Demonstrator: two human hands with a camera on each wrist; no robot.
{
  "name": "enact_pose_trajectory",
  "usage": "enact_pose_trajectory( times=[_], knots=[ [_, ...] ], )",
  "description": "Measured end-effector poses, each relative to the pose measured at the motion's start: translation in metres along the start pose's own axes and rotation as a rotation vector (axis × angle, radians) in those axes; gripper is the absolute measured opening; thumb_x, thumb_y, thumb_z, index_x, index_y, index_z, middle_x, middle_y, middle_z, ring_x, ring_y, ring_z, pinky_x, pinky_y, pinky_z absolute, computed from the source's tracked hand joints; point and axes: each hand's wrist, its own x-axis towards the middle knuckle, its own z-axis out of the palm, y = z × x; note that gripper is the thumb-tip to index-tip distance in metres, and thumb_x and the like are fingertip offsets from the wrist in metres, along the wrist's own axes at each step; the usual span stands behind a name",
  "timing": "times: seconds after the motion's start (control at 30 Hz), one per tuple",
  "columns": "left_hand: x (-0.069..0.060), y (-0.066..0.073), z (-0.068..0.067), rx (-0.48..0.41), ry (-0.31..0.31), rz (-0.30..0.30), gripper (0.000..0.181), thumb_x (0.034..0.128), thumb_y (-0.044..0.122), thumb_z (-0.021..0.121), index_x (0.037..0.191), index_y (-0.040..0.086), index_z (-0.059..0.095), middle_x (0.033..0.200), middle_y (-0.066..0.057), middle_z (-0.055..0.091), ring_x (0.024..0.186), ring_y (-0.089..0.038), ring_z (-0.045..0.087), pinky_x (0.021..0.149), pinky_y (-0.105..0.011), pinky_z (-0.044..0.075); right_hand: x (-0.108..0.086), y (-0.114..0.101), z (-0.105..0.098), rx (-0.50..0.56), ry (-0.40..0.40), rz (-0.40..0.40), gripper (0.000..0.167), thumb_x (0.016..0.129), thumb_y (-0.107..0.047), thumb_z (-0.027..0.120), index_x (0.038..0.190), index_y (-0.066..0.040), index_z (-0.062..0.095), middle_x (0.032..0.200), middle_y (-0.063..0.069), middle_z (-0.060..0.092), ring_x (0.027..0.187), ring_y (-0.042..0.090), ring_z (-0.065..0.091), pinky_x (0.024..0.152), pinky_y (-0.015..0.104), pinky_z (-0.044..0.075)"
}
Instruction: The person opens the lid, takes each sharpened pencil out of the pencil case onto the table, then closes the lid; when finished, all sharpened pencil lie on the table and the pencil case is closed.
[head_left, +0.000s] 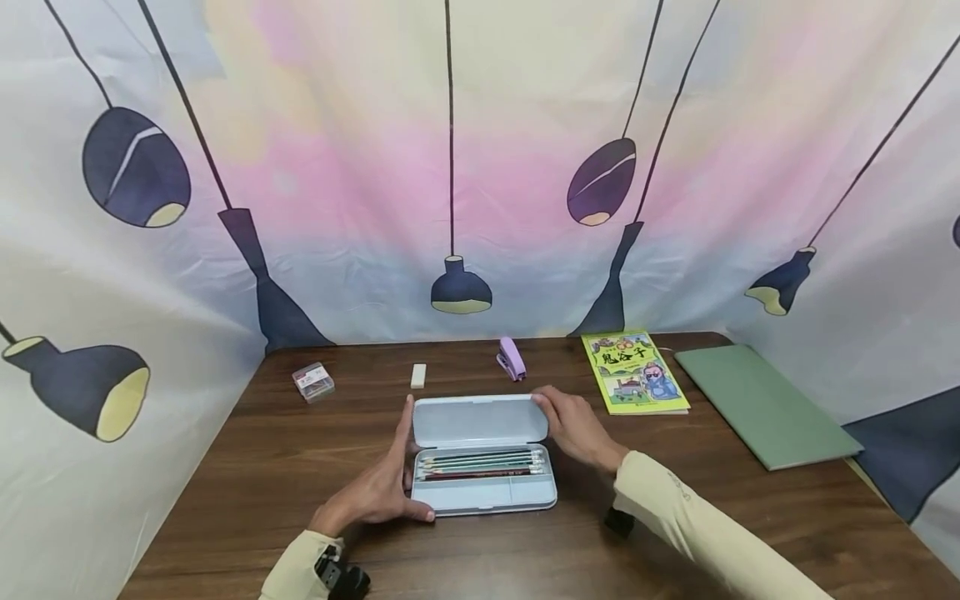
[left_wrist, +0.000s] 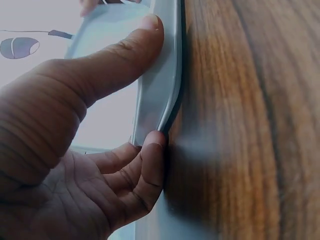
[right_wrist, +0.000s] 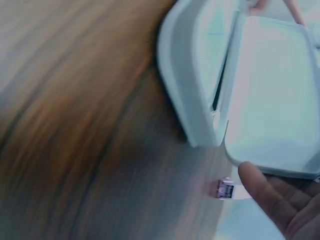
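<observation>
A pale blue pencil case (head_left: 480, 497) lies on the table with its lid (head_left: 480, 422) raised. Several pencils (head_left: 480, 463) lie side by side in its upper compartment. At the case's left end is my left hand (head_left: 382, 483); its thumb is on the front wall and bent fingers touch the end (left_wrist: 150, 120). My right hand (head_left: 576, 423) holds the lid's right edge. In the right wrist view its thumb (right_wrist: 265, 192) meets the lid's corner, while the other fingers are behind the lid, partly hidden.
Behind the case stand a white eraser (head_left: 418, 376) and a purple stapler (head_left: 512, 359). A small clear-and-white box (head_left: 313, 382) is at the back left. To the right lie a yellow book (head_left: 634, 372) and a green board (head_left: 767, 406) on the brown table (head_left: 300, 467).
</observation>
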Motion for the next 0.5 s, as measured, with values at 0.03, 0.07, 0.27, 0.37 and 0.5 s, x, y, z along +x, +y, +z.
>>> enact_pose_trajectory(
  times=[0.03, 0.07, 0.27, 0.37, 0.5],
  knots=[
    [0.001, 0.000, -0.001, 0.008, 0.001, 0.009, 0.140, 0.0530, 0.031, 0.088, 0.141, 0.033, -0.021, 0.108, -0.011, 0.051, 0.066, -0.016, 0.048, 0.054, -0.025, 0.042, 0.004, 0.001, 0.001, 0.041, 0.012, 0.056, 0.030, 0.098, -0.028, 0.040, 0.108, -0.010, 0.061, 0.093, 0.002, 0.064, 0.069, 0.008, 0.057, 0.059, 0.027, 0.048],
    [0.002, 0.000, -0.002, 0.021, -0.002, 0.012, 0.139, 0.0532, 0.032, 0.088, 0.142, 0.031, -0.018, 0.110, -0.010, 0.050, 0.067, -0.016, 0.047, 0.054, -0.025, 0.041, 0.008, 0.002, 0.002, 0.069, 0.019, 0.111, 0.032, 0.098, -0.029, 0.040, 0.110, -0.009, 0.061, 0.094, 0.004, 0.064, 0.068, 0.009, 0.057, 0.056, 0.026, 0.048],
    [0.006, 0.000, -0.003, 0.093, -0.032, 0.013, 0.127, 0.0556, 0.037, 0.086, 0.147, 0.011, 0.001, 0.120, -0.010, 0.043, 0.071, -0.015, 0.044, 0.058, -0.024, 0.038, 0.020, 0.006, 0.005, 0.089, 0.005, 0.306, 0.040, 0.098, -0.032, 0.040, 0.121, -0.002, 0.056, 0.101, 0.012, 0.062, 0.076, 0.017, 0.059, 0.058, 0.032, 0.050],
    [0.005, -0.001, -0.001, 0.099, -0.043, 0.011, 0.127, 0.0552, 0.039, 0.085, 0.146, 0.007, 0.003, 0.124, -0.011, 0.040, 0.074, -0.015, 0.044, 0.060, -0.023, 0.038, 0.012, 0.003, 0.007, -0.092, 0.092, 0.165, 0.039, 0.096, -0.028, 0.045, 0.122, 0.000, 0.054, 0.108, 0.015, 0.060, 0.088, 0.023, 0.059, 0.072, 0.039, 0.049],
    [0.004, -0.002, 0.000, 0.104, -0.033, 0.011, 0.127, 0.0543, 0.039, 0.086, 0.146, 0.006, 0.004, 0.130, -0.012, 0.038, 0.083, -0.017, 0.044, 0.066, -0.022, 0.037, -0.006, -0.007, 0.008, -0.340, 0.169, -0.262, 0.029, 0.086, -0.015, 0.059, 0.112, -0.004, 0.061, 0.104, 0.011, 0.059, 0.093, 0.024, 0.055, 0.079, 0.039, 0.044]
  ],
)
